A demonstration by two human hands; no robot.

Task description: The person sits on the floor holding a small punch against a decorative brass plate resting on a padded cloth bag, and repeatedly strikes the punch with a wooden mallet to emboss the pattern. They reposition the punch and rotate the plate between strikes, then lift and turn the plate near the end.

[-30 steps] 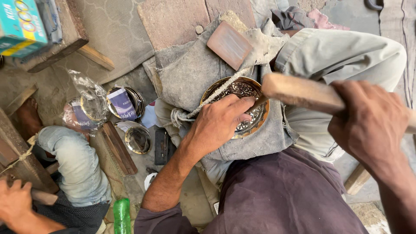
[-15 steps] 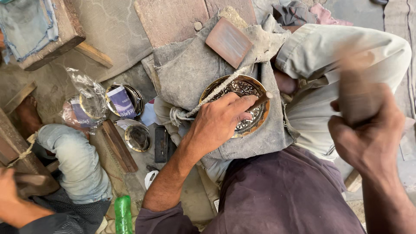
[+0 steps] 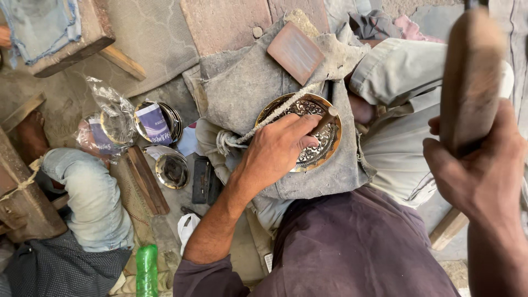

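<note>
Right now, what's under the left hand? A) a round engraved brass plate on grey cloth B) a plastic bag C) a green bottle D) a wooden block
A: the left hand presses a small punch tool onto the round engraved brass plate, which lies on grey cloth; the right hand holds a wooden mallet raised off to the side.

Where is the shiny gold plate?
The plate sits mid-frame in the head view on a grey cloth, partly under the left hand, with a rope across it.
</note>
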